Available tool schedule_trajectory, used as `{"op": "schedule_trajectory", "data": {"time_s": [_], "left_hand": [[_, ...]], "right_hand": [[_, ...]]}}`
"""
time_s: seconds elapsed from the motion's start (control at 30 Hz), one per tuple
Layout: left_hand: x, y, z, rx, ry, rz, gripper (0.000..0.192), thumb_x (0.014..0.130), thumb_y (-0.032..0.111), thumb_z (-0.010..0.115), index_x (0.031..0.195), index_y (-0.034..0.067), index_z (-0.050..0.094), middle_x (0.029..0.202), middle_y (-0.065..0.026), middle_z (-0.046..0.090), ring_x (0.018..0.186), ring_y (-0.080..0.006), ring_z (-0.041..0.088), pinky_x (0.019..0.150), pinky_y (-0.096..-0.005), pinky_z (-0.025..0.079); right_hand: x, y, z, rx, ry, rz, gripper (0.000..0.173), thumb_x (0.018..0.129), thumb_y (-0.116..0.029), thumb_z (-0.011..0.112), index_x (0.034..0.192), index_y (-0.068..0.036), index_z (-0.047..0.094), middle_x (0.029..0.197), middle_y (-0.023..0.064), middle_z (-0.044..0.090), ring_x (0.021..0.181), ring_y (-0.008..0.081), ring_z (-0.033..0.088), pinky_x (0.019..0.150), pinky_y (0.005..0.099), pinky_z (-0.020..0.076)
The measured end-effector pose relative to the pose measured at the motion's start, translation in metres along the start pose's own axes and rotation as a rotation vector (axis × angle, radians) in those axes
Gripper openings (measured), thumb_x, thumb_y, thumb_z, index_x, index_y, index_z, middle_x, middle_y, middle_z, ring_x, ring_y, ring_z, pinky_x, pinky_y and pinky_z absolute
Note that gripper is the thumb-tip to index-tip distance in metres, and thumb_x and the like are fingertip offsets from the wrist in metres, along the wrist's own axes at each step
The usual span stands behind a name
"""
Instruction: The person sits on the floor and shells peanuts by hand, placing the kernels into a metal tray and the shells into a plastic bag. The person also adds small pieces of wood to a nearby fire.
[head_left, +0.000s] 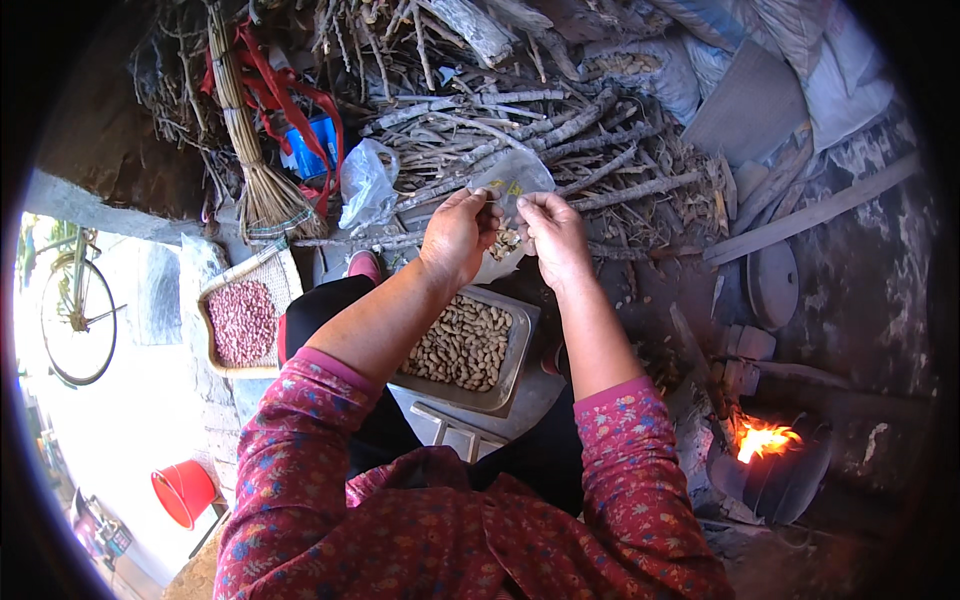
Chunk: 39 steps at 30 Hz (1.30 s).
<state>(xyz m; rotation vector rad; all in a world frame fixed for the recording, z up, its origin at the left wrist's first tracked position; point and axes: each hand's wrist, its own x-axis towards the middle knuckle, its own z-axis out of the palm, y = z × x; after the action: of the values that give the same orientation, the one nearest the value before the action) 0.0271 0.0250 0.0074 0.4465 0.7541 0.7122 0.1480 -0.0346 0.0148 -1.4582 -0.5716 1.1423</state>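
My left hand (460, 231) and my right hand (552, 234) are raised side by side in front of me. Between them is a thin clear plastic bag (523, 171) with yellow writing, its edge pinched in the fingertips of both. Pale bits that look like peanut shells (506, 246) show low down between my hands; whether they lie inside the bag is hard to tell. Below my forearms sits a rectangular metal tray (523, 341) of unshelled peanuts (463, 345), partly covered by my left arm. To the left, a woven scoop basket (289, 274) contains pinkish shelled peanuts (241, 322).
Firewood sticks (525, 135) are heaped ahead, beside a straw broom (251, 150) and a crumpled plastic bag (369, 184). An open fire (761, 439) burns at right near a dark metal pan (802, 480). A red bucket (182, 491) stands lower left; stuffed sacks (847, 90) fill the upper right.
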Motion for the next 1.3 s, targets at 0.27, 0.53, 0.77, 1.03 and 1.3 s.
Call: {"op": "schedule_trajectory", "data": {"time_s": [0.27, 0.53, 0.77, 1.03, 1.3], "left_hand": [[0.0, -0.003, -0.002, 0.091, -0.125, -0.084, 0.016, 0.092, 0.013, 0.042, 0.092, 0.003, 0.054, 0.073, -0.0036, 0.054, 0.062, -0.0109, 0.048, 0.053, -0.022, 0.038], [-0.01, -0.003, 0.009, 0.15, -0.27, -0.066, 0.015, 0.091, 0.018, 0.047, 0.089, 0.007, 0.057, 0.074, 0.001, 0.054, 0.063, -0.0072, 0.047, 0.055, -0.0199, 0.037], [-0.01, 0.001, 0.008, 0.065, -0.346, -0.093, 0.017, 0.092, 0.021, 0.047, 0.088, 0.009, 0.057, 0.075, 0.0018, 0.054, 0.065, -0.0066, 0.047, 0.058, -0.0192, 0.038], [-0.008, -0.001, 0.009, 0.153, -0.289, -0.015, 0.019, 0.092, 0.023, 0.048, 0.083, 0.007, 0.054, 0.067, 0.0016, 0.049, 0.055, -0.0072, 0.04, 0.05, -0.0209, 0.033], [-0.01, -0.005, 0.014, 0.447, -0.211, 0.142, 0.021, 0.092, 0.023, 0.052, 0.076, 0.008, 0.05, 0.061, 0.0034, 0.044, 0.052, -0.0052, 0.037, 0.047, -0.0202, 0.031]], "right_hand": [[-0.005, -0.011, -0.006, 0.338, -0.136, 0.035, 0.016, 0.087, -0.012, 0.052, 0.098, -0.001, 0.055, 0.078, 0.0038, 0.057, 0.052, 0.0053, 0.044, 0.043, 0.0192, 0.0332], [-0.01, -0.013, -0.004, 0.202, -0.158, -0.039, 0.026, 0.087, -0.014, 0.058, 0.11, -0.003, 0.058, 0.09, 0.0, 0.06, 0.054, 0.0005, 0.04, 0.045, 0.0144, 0.0297], [-0.015, -0.024, -0.005, 0.265, -0.176, 0.024, 0.023, 0.087, -0.016, 0.057, 0.106, -0.003, 0.061, 0.075, -0.0028, 0.057, 0.054, 0.0016, 0.043, 0.045, 0.0156, 0.0324], [-0.011, -0.018, -0.006, 0.062, -0.061, -0.156, 0.018, 0.086, -0.011, 0.058, 0.101, -0.002, 0.062, 0.075, -0.0028, 0.057, 0.053, 0.0007, 0.043, 0.043, 0.0152, 0.0322], [-0.01, -0.016, -0.006, -0.008, -0.024, -0.17, 0.014, 0.084, -0.005, 0.056, 0.096, -0.003, 0.063, 0.07, -0.0034, 0.054, 0.05, 0.0008, 0.042, 0.042, 0.0154, 0.0313]]}}
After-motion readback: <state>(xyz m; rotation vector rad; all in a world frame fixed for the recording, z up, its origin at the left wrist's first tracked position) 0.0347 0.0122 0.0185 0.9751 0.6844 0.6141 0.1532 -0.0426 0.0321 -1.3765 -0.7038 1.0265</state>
